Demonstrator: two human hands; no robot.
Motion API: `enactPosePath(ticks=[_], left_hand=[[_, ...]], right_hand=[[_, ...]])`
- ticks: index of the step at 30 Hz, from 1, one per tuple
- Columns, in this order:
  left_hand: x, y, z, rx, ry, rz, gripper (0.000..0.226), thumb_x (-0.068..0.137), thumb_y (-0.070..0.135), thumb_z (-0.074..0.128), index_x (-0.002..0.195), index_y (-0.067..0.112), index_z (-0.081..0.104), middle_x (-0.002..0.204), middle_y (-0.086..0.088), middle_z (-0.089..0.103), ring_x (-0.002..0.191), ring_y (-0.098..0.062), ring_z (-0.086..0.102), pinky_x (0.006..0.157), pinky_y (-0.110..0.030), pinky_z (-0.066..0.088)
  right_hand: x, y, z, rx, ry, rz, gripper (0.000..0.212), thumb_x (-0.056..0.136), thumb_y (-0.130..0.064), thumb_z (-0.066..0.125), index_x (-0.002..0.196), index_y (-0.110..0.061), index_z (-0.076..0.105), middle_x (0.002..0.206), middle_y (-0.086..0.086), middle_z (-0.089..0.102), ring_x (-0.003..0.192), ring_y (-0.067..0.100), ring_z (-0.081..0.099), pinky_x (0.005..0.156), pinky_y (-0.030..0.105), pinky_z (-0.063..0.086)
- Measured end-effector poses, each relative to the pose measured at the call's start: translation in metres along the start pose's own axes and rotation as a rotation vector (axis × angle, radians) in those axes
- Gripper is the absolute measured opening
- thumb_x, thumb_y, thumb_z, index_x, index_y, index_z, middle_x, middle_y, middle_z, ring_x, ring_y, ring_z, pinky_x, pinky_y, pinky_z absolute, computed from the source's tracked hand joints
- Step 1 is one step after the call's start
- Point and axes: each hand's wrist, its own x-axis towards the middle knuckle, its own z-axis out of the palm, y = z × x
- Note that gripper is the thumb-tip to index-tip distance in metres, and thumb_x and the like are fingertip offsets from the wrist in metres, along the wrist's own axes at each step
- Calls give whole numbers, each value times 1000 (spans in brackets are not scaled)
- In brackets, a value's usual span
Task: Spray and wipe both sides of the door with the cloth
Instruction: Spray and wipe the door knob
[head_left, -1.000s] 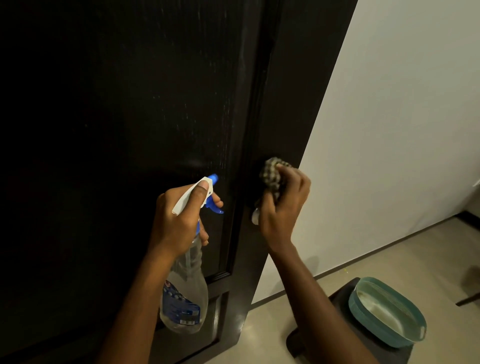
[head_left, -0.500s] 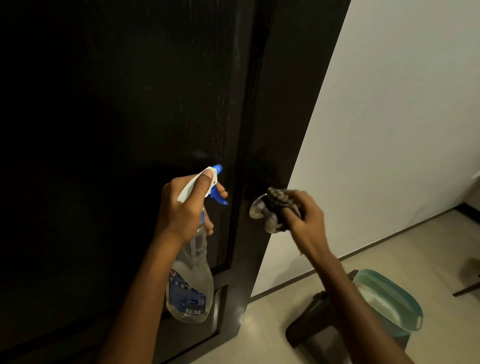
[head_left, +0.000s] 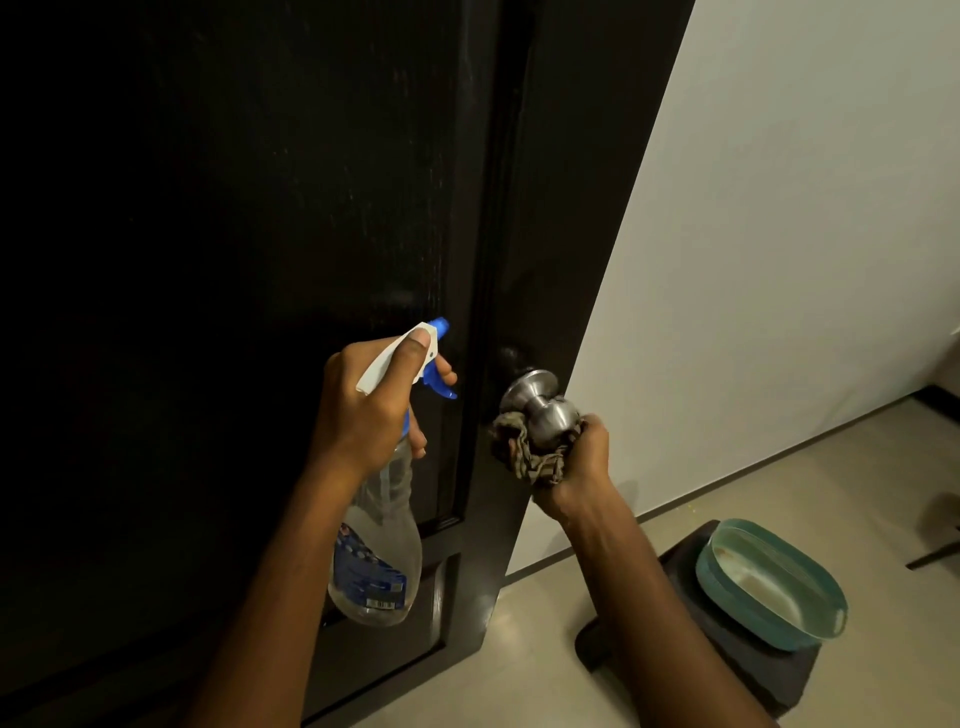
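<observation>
Change: cloth (head_left: 535, 457) was pressed on the door (head_left: 260, 312) face above the knob (head_left: 545, 410) a sec ago; now it's down under the knob w/ the right hand (head_left: 582, 462) cupping from below. Knob is bare on top, it was covered half a sec ago.
Meaning: prob. panel wiping paused, knob getting cleaned, or being gripped to swing the door for the other side. Can't tell which.
Right hand: clenched on the bunched cloth, fingers curled around the knob's underside, cloth between palm & metal.
Left hand: (head_left: 374, 410) closed round the neck of the spray bottle (head_left: 379, 545), index finger on the blue trigger, thumb over the white head. Nozzle aimed at the panel just left of the knob, barely shifted.
Door: dark, faint streaks on the panel above the knob. Only this side visible.
Other: teal basin (head_left: 769, 587) on a dark stool (head_left: 701, 654), on the floor below & right of the knob, well apart from it.
</observation>
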Motion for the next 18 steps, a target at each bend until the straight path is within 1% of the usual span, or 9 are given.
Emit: enactPosePath(ticks=[2,4,5,7,8,10,13,15,18], left_hand=[[1,-1,0,-1,-6,8,48,96,44,36,83,12,69,88,-3,76,35,-28,59,44,-34,52],[1,-1,0,-5,-4,11,50,97,43,36,84,9,70,88,-3,76,35,-29,59,43,-32,51],[1,-2,-1,-11,-2,11,49,97,43,36,84,10,70,88,-3,76,35,-30,59,42,-32,50],[1,-1,0,-17,1,7,47,96,44,36,82,14,69,87,-2,76,35,-30,58,42,-33,51],[1,-1,0,-14,5,3,46,96,44,36,81,16,69,87,-2,76,35,-30,58,42,-34,51],[0,-1,1,-6,13,1,44,96,44,37,80,18,68,85,0,75,35,-29,58,42,-35,51],[1,0,1,-15,8,5,43,96,43,38,80,17,69,84,2,76,35,-28,58,42,-35,51],[1,1,2,-19,9,7,44,96,43,38,81,16,69,84,1,75,34,-27,58,42,-33,51],[1,3,2,-45,14,-2,42,95,43,38,80,18,68,86,-1,75,34,-28,57,41,-31,51]], right_hand=[[-3,-3,0,171,-36,156,45,97,-28,29,118,-3,60,87,16,62,68,27,64,52,34,57],[-4,7,4,138,8,18,43,97,-31,36,119,-5,63,88,18,66,65,29,66,57,37,57],[-5,13,3,18,59,-171,39,96,-32,43,118,-10,65,92,16,69,70,29,68,62,38,58],[-2,19,-3,-440,205,-742,36,93,-36,48,117,-16,66,109,8,68,94,25,68,80,40,60],[1,17,-10,-715,185,-1033,39,92,-37,49,119,-14,65,116,6,64,105,23,63,89,36,57],[8,3,-22,-1268,-17,-1449,42,88,-37,56,120,-11,66,123,7,59,117,24,55,95,33,51],[13,-13,-31,-1998,-270,-1866,35,85,-41,62,108,-17,74,121,9,65,121,32,55,91,46,46],[14,-18,-29,-2135,-362,-2016,30,88,-41,60,100,-18,75,117,7,67,119,33,58,84,48,48],[19,-12,-25,-1899,-247,-1987,30,87,-40,59,97,-16,74,109,9,69,107,32,63,74,38,51]])
